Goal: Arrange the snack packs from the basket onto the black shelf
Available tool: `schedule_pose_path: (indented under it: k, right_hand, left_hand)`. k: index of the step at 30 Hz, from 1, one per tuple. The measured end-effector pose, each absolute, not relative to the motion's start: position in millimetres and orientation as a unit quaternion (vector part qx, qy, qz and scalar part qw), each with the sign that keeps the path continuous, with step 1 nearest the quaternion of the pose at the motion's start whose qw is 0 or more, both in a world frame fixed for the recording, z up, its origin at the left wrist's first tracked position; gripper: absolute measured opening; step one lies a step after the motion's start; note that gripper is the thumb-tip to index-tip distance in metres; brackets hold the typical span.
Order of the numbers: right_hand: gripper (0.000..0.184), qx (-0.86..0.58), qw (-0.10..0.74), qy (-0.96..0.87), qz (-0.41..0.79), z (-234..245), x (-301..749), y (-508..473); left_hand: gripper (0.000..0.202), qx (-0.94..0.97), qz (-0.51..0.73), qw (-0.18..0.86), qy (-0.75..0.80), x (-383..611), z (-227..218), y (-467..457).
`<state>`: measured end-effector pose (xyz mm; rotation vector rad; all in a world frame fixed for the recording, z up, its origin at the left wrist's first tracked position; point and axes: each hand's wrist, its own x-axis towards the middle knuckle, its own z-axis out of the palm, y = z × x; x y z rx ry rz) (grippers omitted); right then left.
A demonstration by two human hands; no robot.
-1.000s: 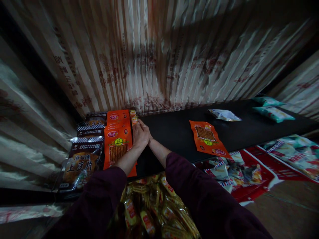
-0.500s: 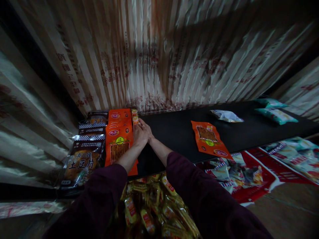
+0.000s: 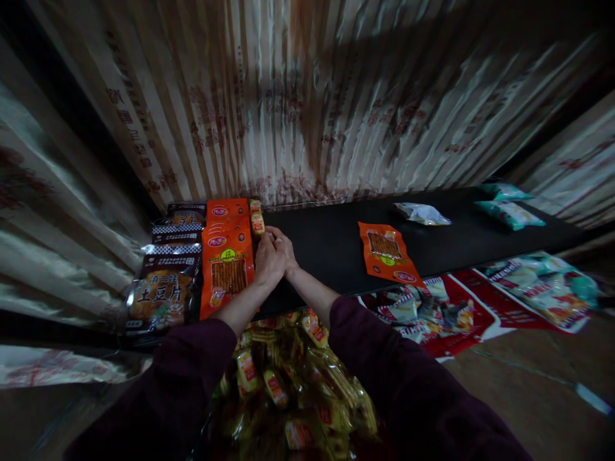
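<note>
My left hand (image 3: 266,261) and my right hand (image 3: 287,250) are pressed together on the black shelf (image 3: 331,246). Their fingers are curled against each other, and whatever lies between them is hidden. The fingertips sit just short of a short row of small yellow-orange snack packets (image 3: 257,221). My left hand lies along the right edge of a stack of orange snack packets (image 3: 225,266). Dark potato-chip bags (image 3: 163,288) overlap in a column to the left of that stack.
A single orange packet (image 3: 387,253) lies mid-shelf, with a white packet (image 3: 421,213) and two green packets (image 3: 509,214) farther right. A bag of yellow snack sticks (image 3: 298,378) sits below my arms. Red-and-white packs (image 3: 432,314) lie low on the right. A striped curtain (image 3: 307,102) hangs behind.
Both hands stay pressed together at the same spot by the orange stack. The view has dipped a little, showing more of the bag of yellow snack sticks.
</note>
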<state>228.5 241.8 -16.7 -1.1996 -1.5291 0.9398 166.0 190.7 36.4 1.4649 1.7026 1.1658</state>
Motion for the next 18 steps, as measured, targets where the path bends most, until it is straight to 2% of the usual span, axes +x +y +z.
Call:
schedule_pose_path:
  k: [9, 14, 18]
  right_hand:
    - [0.037, -0.468, 0.465, -0.632, 0.407, 3.1, 240.4, 131.7]
    - [0.042, -0.481, 0.410, -0.679, 0.373, -3.4, 250.2, 56.2]
    - [0.046, -0.494, 0.328, -0.705, 0.389, -24.2, 257.3, 12.4]
  left_hand:
    - [0.049, 0.565, 0.373, 0.362, 0.641, 157.6, 66.1, 75.5]
    - [0.051, 0.548, 0.338, 0.418, 0.641, 149.5, 49.2, 9.2]
    - [0.053, 0.538, 0.283, 0.473, 0.638, 144.6, 17.2, -28.0]
